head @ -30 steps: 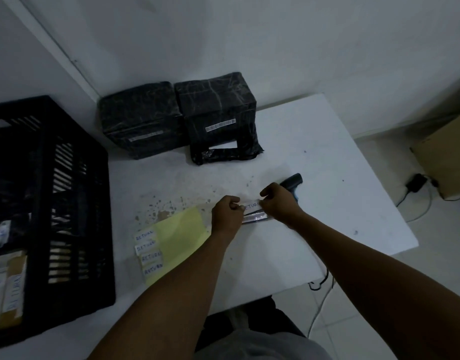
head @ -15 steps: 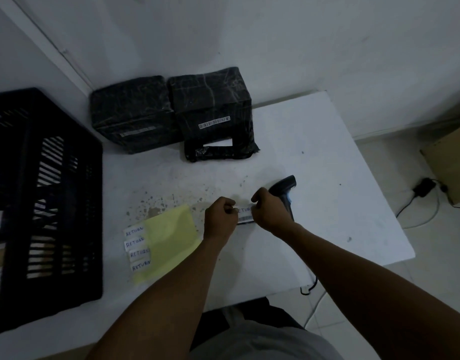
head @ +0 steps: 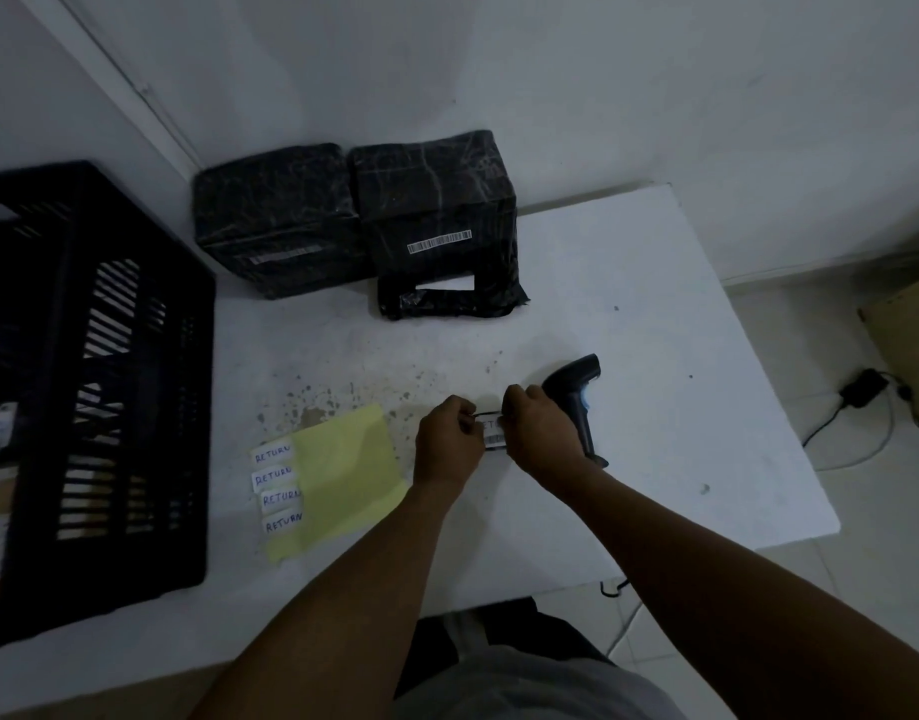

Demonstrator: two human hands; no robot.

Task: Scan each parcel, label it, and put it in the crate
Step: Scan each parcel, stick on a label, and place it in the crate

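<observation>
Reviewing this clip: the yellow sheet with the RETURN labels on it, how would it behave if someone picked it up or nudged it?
The yellow sheet looks thin and lies flat, so it would probably be floppy and very light. Nudged, it would likely slide easily on the smooth white table. The four RETURN labels along its edge would probably come along with it.

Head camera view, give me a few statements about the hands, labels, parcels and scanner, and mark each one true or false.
1. Both hands, left hand and right hand, pinch one small label. True.
2. The scanner is in the right hand. False: it lies on the table behind that hand.
3. Four RETURN labels remain on the yellow sheet. True.
4. The two black parcels are in the crate. False: they sit on the table by the wall.
</observation>
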